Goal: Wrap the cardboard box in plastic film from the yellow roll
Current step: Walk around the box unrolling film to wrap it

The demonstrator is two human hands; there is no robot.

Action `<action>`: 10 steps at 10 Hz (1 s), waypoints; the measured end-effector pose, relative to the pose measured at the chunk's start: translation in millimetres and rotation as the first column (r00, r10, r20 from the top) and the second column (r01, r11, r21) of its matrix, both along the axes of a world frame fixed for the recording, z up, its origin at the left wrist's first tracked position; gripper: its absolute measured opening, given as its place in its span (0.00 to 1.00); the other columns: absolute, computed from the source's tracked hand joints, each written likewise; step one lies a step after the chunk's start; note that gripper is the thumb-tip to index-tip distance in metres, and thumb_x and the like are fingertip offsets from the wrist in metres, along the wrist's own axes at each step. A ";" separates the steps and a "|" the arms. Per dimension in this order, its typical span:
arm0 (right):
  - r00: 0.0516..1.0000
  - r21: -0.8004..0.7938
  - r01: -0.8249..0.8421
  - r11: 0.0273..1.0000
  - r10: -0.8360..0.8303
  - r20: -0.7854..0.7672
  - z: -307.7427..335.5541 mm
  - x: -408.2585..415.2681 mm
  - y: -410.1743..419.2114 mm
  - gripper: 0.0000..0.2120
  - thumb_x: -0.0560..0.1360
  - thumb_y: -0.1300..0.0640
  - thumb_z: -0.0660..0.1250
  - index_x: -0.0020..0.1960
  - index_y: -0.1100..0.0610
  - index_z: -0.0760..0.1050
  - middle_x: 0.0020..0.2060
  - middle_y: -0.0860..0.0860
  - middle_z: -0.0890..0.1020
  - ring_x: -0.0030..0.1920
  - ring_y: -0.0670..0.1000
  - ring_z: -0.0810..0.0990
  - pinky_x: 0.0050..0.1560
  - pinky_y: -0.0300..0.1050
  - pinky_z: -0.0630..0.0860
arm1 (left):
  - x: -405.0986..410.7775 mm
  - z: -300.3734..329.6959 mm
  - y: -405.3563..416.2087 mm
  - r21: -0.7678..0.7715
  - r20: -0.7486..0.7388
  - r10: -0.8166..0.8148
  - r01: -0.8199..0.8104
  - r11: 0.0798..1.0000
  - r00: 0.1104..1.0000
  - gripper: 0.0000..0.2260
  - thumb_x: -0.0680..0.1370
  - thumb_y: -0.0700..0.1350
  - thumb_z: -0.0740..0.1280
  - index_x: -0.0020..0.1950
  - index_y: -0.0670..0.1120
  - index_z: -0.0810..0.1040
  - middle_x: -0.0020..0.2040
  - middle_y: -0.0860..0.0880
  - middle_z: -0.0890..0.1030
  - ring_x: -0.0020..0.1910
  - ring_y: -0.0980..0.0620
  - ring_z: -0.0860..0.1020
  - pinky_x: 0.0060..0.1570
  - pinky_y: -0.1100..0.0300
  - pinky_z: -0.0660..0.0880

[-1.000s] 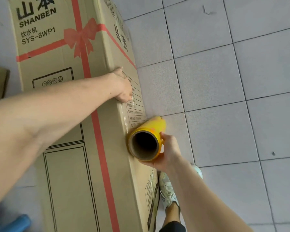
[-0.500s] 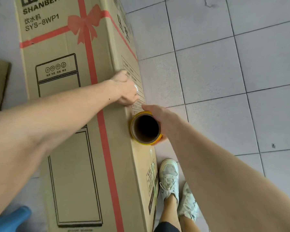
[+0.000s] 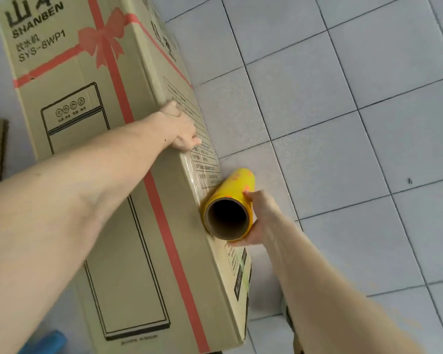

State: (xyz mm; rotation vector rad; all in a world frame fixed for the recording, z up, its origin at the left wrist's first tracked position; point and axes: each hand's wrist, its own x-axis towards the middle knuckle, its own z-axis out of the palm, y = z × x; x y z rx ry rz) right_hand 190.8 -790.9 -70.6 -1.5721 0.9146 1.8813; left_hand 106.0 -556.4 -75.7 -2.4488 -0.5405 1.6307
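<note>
Left hand point(image 3: 182, 129) presses flat on the tall brown cardboard box point(image 3: 128, 200); right hand point(image 3: 260, 218) grips the light, stiff yellow film roll point(image 3: 230, 203) beside it; clingy film probably tears easily.

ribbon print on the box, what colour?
Red: the printed ribbon and bow on the cardboard box, clearest in the head view.

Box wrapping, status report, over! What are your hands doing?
Left hand pressing film on cardboard box edge. Right hand gripping yellow roll against box side. Nothing blocking.

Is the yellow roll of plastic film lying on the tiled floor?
No, the right hand holds the yellow roll of plastic film against the brown cardboard box.
</note>
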 end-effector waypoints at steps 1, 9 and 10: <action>0.777 0.013 -0.526 0.850 0.475 0.413 5.2 7.6 26.1 0.15 0.82 0.60 0.56 0.67 0.58 0.71 0.67 0.61 0.73 0.67 0.62 0.73 0.66 0.56 0.71 | 11.3 0.8 -31.5 -0.045 -0.025 0.075 -0.076 0.996 0.997 0.30 0.84 0.61 0.42 0.78 0.47 0.67 0.82 0.50 0.53 0.80 0.46 0.56 0.77 0.43 0.47; 0.982 -0.021 0.159 0.987 -0.160 -0.102 -7.9 -37.4 -137.6 0.28 0.72 0.40 0.66 0.64 0.56 0.68 0.56 0.64 0.80 0.51 0.66 0.82 0.54 0.68 0.77 | -9.1 -90.6 -37.9 -0.151 -0.297 0.014 -0.061 0.987 0.955 0.48 0.59 0.77 0.47 0.77 0.61 0.64 0.80 0.54 0.62 0.78 0.46 0.62 0.74 0.40 0.57; 0.979 -0.014 -0.156 0.988 0.156 0.135 4.7 -31.6 -126.5 0.23 0.78 0.47 0.62 0.69 0.54 0.64 0.66 0.63 0.71 0.56 0.67 0.79 0.53 0.66 0.79 | -2.9 -41.0 -74.6 -0.098 -0.196 0.067 -0.087 0.991 0.978 0.34 0.78 0.68 0.48 0.79 0.53 0.63 0.80 0.49 0.62 0.77 0.45 0.62 0.76 0.46 0.58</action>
